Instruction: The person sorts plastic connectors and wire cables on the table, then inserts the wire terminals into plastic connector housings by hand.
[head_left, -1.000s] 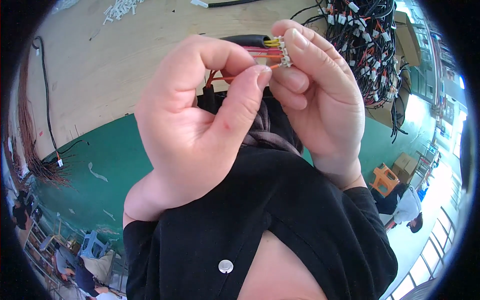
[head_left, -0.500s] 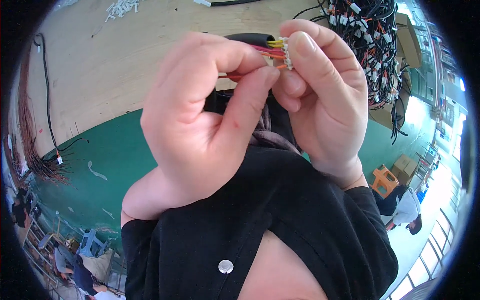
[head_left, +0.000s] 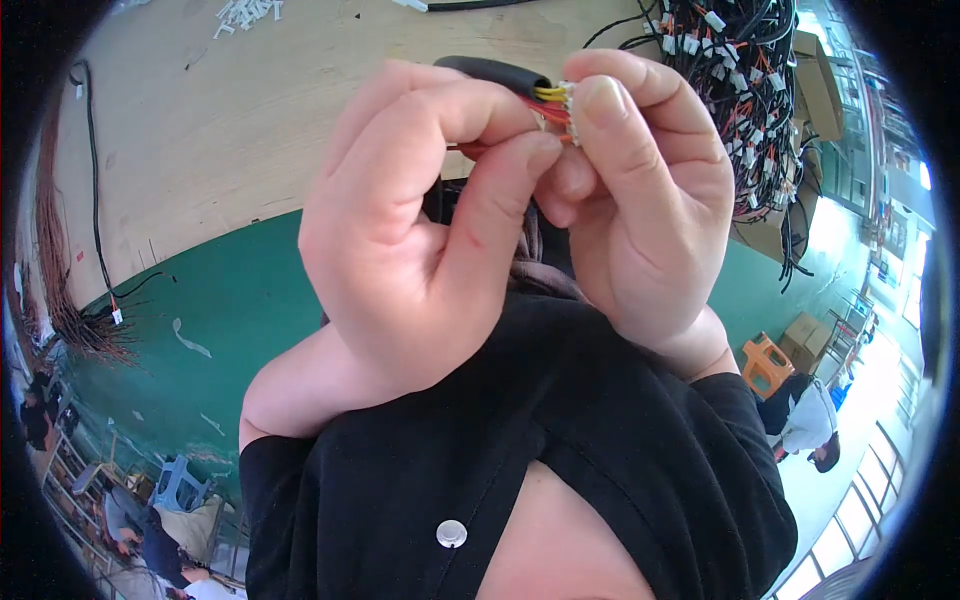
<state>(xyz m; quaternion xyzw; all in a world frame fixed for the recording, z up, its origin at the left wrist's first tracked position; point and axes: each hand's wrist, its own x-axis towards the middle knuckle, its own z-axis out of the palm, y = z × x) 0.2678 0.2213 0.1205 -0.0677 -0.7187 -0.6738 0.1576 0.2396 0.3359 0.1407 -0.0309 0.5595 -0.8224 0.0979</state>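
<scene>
My right hand (head_left: 660, 190) pinches a small white connector (head_left: 571, 105) between thumb and fingers above the table's near edge. Yellow wires (head_left: 550, 94) and red-orange wires (head_left: 548, 112) run into its left side, coming out of a black sleeve (head_left: 495, 74). Close beside the connector, my left hand (head_left: 400, 230) has thumb and forefinger pressed together on an orange wire (head_left: 567, 138). The wire's end at the connector is too small to make out. My left fingers hide part of the sleeve and wires.
A wooden tabletop (head_left: 220, 150) bears loose white connectors (head_left: 248, 13) at the far left. Black cable harnesses (head_left: 745, 90) with white plugs are heaped at the right. Brown wires (head_left: 60, 260) hang over the left edge. An orange stool (head_left: 767, 365) and a blue stool (head_left: 181, 485) stand on the floor.
My left hand has shifted slightly right, its fingertips still by the connector. The connector sits a little lower, and more of the black sleeve shows above my left fingers.
</scene>
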